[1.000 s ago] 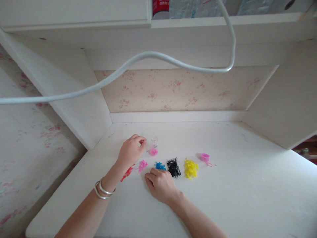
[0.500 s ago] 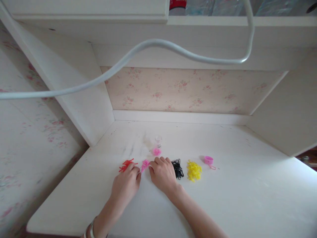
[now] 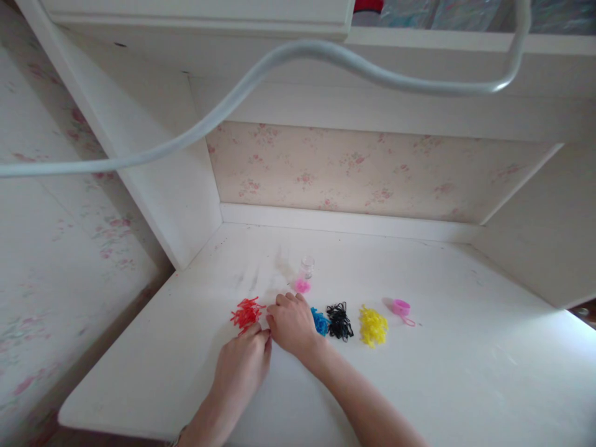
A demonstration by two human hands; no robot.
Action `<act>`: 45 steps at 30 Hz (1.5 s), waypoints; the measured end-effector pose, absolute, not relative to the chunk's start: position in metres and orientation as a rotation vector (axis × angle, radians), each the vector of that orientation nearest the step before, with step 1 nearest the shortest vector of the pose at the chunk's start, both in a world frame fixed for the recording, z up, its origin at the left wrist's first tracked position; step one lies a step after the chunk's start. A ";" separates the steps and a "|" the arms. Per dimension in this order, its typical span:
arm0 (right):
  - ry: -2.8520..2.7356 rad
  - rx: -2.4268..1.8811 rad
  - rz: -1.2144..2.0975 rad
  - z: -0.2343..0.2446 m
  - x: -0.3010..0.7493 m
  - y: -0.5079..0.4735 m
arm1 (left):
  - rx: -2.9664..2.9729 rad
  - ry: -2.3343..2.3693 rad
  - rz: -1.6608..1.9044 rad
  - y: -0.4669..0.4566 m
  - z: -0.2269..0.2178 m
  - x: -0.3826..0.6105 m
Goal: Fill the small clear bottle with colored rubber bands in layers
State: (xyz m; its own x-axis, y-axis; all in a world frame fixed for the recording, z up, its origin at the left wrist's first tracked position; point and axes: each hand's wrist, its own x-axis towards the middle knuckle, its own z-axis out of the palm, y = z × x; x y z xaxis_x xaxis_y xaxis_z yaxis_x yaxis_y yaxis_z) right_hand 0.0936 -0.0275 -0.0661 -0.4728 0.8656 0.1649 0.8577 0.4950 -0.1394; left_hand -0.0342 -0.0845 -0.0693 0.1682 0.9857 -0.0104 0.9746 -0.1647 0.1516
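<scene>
My left hand (image 3: 246,354) rests low on the desk just below a pile of red rubber bands (image 3: 247,313), its fingers curled and pressed together. My right hand (image 3: 293,321) lies right beside it, fingers bent down, close to the left fingertips. What either hand pinches is hidden; the pink bands seen between them earlier are covered now. A pile of blue bands (image 3: 320,321) shows past my right hand, with black bands (image 3: 339,321) touching its far side. Farther right are yellow bands (image 3: 373,327).
Behind my hands stand a small clear container (image 3: 307,266) and a pink fluffy-looking clump (image 3: 302,285). A pink ring-shaped piece with a loop (image 3: 401,307) lies at the right. A white cable (image 3: 307,49) crosses above the white desk (image 3: 447,372), under a shelf.
My right hand has shifted left over the pink bands, uncovering the blue pile. My left hand has drawn back toward me, off the red pile. The camera view has shifted slightly.
</scene>
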 end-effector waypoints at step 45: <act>-1.481 -1.418 0.523 -0.023 0.179 0.016 | 2.310 1.986 0.243 -0.062 -0.068 -0.031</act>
